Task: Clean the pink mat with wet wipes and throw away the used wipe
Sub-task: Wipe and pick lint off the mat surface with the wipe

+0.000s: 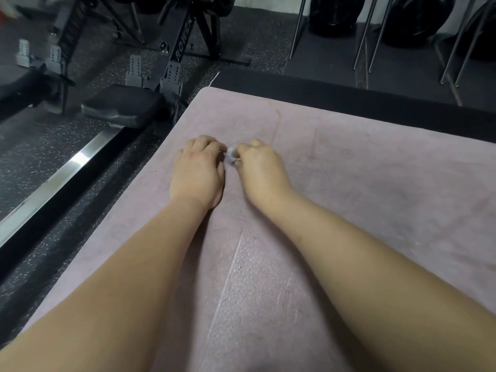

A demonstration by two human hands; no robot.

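On the gym floor: a wide pink textured rubber mat [349, 210] lies flat and fills most of the view; its near end and right side are cut off.
Wipe: a small crumpled white wet wipe [231, 156] is balled up low over the far left part of the mat, between the two hands.
Right hand: the right hand [261, 170] has its thumb and fingers drawn together, pinching the balled wipe.
Left hand: the left hand [197, 173] sits knuckles up on the mat with its fingers curled under and their tips right against the wipe. I cannot tell whether it actually grips the wipe.
Held inside the fingers: most of the wipe is buried there, so only a small white lump shows.
Left of the mat: a black rowing machine stands just beside the edge, with a padded black seat [122, 107] on a shiny steel rail [53, 181] and grey perforated footrests [134, 71] beyond the seat.
Beyond the mat's far edge: a long black floor mat [349, 92] runs along it. Which of the two overlaps the other is unclear.
Farther beyond the mat: thin metal legs [362, 33] and dark round weight plates [335, 14] have their tops cut off.
Hard to make out: faint lines and a round mark on the mat, right of the hands, are too pale to read.
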